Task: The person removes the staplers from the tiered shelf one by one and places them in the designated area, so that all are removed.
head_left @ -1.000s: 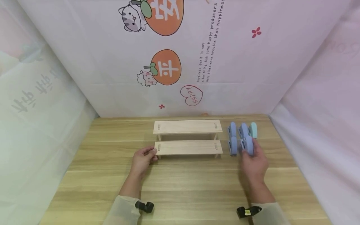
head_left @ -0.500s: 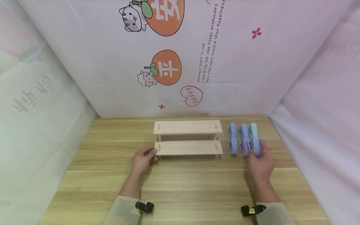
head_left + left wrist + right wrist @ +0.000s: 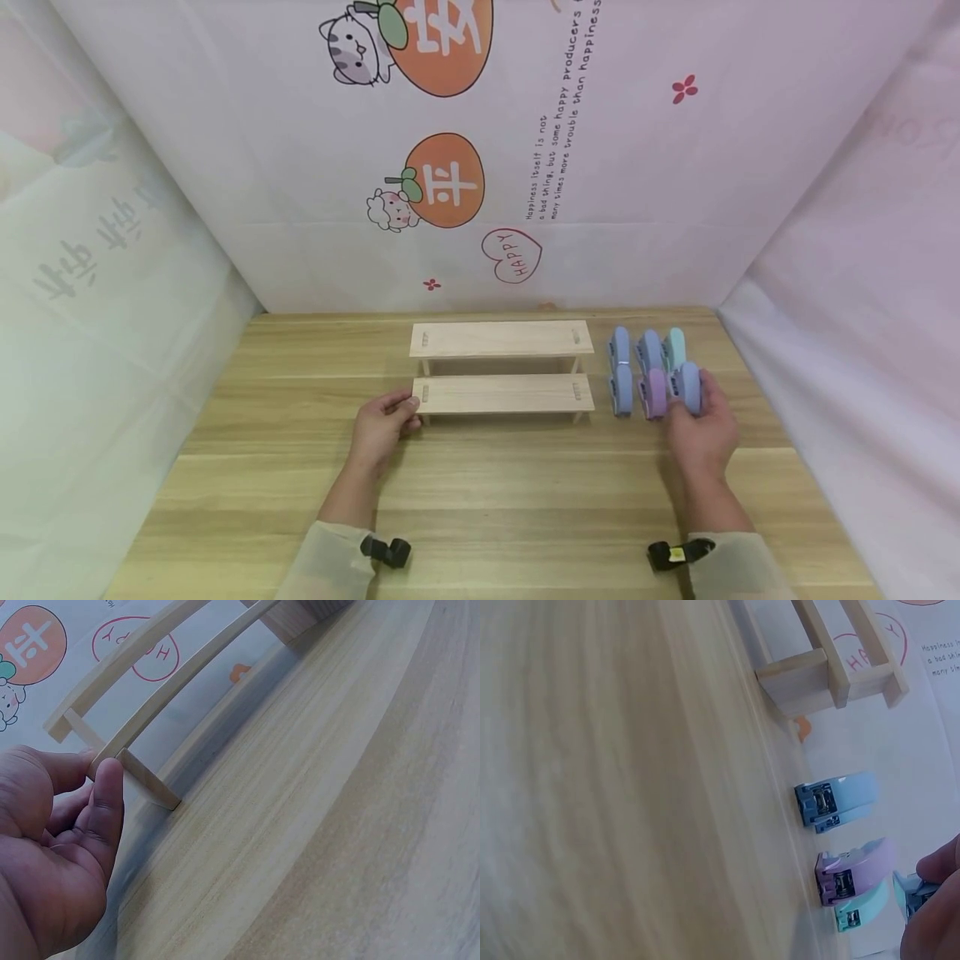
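Note:
My left hand [image 3: 381, 423] pinches the left end of the front board of a two-tier wooden rack [image 3: 502, 393]; in the left wrist view, thumb and fingers close on the board end [image 3: 112, 750]. My right hand [image 3: 703, 433] holds a blue clip [image 3: 688, 390] between thumb and fingers, at the right of the front row of clips. Beside it stands a purple clip [image 3: 655, 393], then another blue clip [image 3: 622, 392]. Behind are two blue clips [image 3: 619, 346] and a mint-green clip [image 3: 677, 347]. The right wrist view shows the held clip mostly covered by my fingers.
The wooden table [image 3: 480, 500] carries everything. A white printed cloth [image 3: 600, 267] rises behind the rack, and pale cloth walls [image 3: 862, 333] stand at both sides. The rear tier [image 3: 501, 340] of the rack is near the back edge.
My right hand has moved right with the blue clip, from in front of the purple clip to in front of the mint-green one. The purple clip is now uncovered. My left hand has stayed put.

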Tool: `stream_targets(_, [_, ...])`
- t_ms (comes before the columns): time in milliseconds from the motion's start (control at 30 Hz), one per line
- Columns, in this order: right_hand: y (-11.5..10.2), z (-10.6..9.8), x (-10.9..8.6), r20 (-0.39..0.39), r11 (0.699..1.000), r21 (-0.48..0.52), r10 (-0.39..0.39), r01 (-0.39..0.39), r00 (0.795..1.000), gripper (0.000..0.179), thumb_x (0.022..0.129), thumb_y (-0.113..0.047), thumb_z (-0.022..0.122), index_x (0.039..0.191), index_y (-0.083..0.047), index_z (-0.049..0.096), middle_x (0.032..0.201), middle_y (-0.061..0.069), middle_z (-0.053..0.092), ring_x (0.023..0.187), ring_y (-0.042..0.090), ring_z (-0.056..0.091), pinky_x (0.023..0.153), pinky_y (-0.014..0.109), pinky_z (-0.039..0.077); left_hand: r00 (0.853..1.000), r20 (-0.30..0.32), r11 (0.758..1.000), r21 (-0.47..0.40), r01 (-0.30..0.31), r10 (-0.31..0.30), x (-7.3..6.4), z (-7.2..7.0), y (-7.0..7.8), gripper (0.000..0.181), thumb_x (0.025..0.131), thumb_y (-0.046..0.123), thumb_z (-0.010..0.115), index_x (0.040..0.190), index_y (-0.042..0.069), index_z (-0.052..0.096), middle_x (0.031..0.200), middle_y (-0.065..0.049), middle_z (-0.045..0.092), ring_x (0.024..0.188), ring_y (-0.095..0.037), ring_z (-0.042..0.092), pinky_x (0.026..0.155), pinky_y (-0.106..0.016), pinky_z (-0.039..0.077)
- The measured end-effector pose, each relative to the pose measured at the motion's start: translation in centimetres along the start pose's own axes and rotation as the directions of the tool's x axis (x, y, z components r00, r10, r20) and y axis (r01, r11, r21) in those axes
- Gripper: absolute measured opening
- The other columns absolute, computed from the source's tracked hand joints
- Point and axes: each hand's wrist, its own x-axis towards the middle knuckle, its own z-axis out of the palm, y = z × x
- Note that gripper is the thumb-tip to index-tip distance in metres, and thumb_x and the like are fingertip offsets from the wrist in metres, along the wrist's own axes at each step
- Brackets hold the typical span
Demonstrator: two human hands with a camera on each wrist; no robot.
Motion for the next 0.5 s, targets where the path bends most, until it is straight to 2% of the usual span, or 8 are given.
stream_targets(167, [0.1, 0.0, 0.5, 0.011, 1.000, 0.013, 0.015, -0.015, 1.000, 0.070, 0.093, -0.001, 0.063, 0.158, -0.019, 0.043, 0.157, 0.008, 0.046, 0.145, 0.018, 0.043, 0.123, 0.029, 0.033, 1.000, 0.021, 1.000, 0.003, -0.008, 0.008, -0.1, -0.2, 0.1, 0.040, 0.100, 0.016, 0.072, 0.133, -0.002, 0.063, 0.119, -0.018, 0.068, 0.095, -0.025, 0.070, 0.086, -0.030, 0.064])
stream_targets(267, [0.3, 0.0, 0.7, 0.023, 1.000, -0.019, 0.022, -0.021, 0.999, 0.071, 0.093, -0.001, 0.063, 0.159, -0.018, 0.042, 0.158, 0.008, 0.044, 0.146, 0.019, 0.042, 0.124, 0.031, 0.032, 1.000, 0.029, 1.000, 0.006, -0.011, 0.011, -0.1, -0.3, 0.1, 0.041, 0.100, 0.017, 0.073, 0.134, -0.002, 0.063, 0.120, -0.018, 0.067, 0.096, -0.025, 0.070, 0.087, -0.030, 0.064])
stream_targets(500, [0.8, 0.0, 1.4, 0.059, 0.995, -0.079, 0.067, -0.062, 0.996, 0.072, 0.094, 0.001, 0.062, 0.160, -0.015, 0.038, 0.159, 0.011, 0.040, 0.148, 0.025, 0.038, 0.125, 0.039, 0.032, 1.000, 0.001, 1.000, -0.012, 0.013, -0.013, -0.2, -0.1, 0.3, 0.038, 0.098, 0.014, 0.074, 0.131, -0.002, 0.065, 0.118, -0.018, 0.069, 0.093, -0.025, 0.071, 0.085, -0.030, 0.064])
